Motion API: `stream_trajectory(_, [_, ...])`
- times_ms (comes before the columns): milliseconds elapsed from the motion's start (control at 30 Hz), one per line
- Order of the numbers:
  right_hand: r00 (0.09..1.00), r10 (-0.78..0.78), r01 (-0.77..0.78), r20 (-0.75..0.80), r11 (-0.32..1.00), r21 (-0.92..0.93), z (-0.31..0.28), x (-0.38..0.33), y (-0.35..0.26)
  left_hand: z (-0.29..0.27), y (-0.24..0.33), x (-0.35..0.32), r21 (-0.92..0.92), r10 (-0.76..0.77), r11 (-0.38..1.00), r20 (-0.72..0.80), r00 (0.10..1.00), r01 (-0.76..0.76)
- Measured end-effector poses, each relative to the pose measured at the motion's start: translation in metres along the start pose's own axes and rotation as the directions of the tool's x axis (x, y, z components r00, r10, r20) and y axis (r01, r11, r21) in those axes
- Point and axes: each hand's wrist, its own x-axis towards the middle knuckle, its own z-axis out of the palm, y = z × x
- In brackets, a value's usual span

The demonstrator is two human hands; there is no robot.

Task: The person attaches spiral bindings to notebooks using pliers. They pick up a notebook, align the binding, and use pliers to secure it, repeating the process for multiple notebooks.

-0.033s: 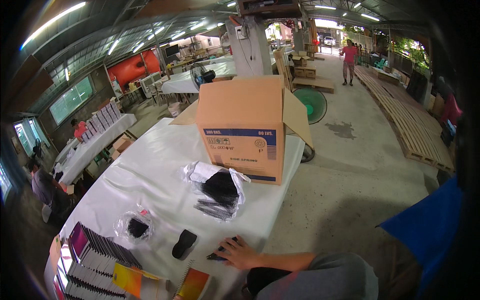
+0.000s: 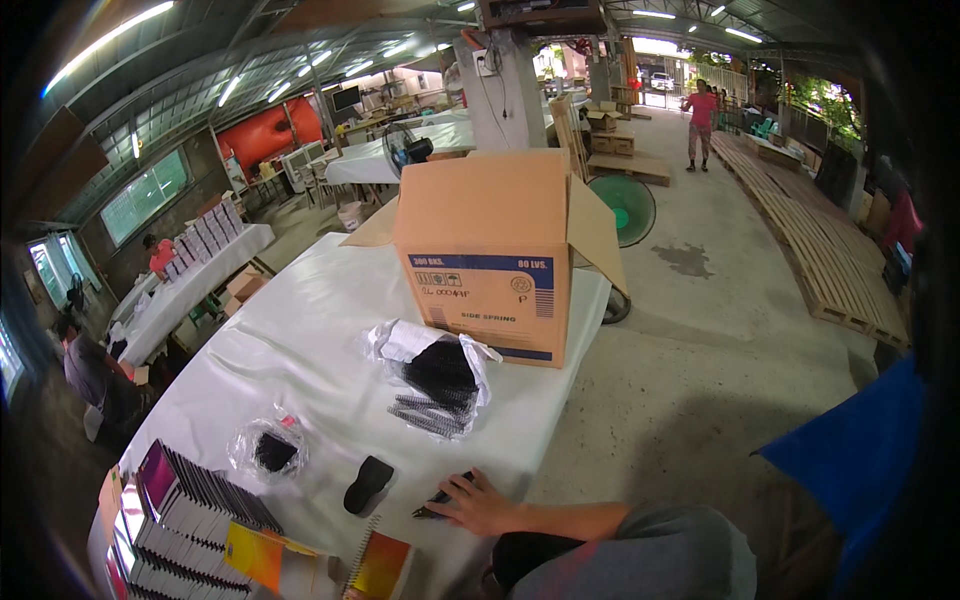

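My right hand (image 2: 482,505) rests on the white-covered table (image 2: 290,350), its fingers curled over a dark pointed hand tool (image 2: 432,507) that they mostly cover. My left hand is out of sight. Just left of the right hand lies a black, hourglass-shaped object (image 2: 368,485). Nearer the lower edge is a spiral-bound notebook (image 2: 382,565) with a red and yellow cover. Beside it, a yellow-orange notebook (image 2: 258,555) lies against stacked notebooks (image 2: 190,530) with black spiral bindings. Black spiral coils (image 2: 440,375) spill from an opened plastic wrap; a smaller clear bag (image 2: 270,450) holds something black.
A large cardboard box (image 2: 485,250) with its flaps out stands at the table's far right. Behind it are a green fan (image 2: 620,210) and a pillar (image 2: 500,100). Wooden pallets (image 2: 800,220) line the right side. A person (image 2: 700,120) stands far off; others sit at left.
The red and yellow spiral notebook has shifted slightly to the left. My right hand stays in place on the dark tool.
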Motion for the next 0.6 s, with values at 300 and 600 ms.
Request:
stream_trajectory(300, [0.994,0.093,-0.027,-0.064,0.746,0.666,-0.106,0.045,-0.020,0.037,0.038,0.021,-0.217,0.430,0.875,-0.066,0.901,-0.433])
stream_trajectory(600, [0.983,-0.148,0.182,-0.106,0.811,0.557,-0.160,0.072,-0.068,0.045,0.079,0.017,0.106,0.717,0.697,-0.080,0.693,-0.709])
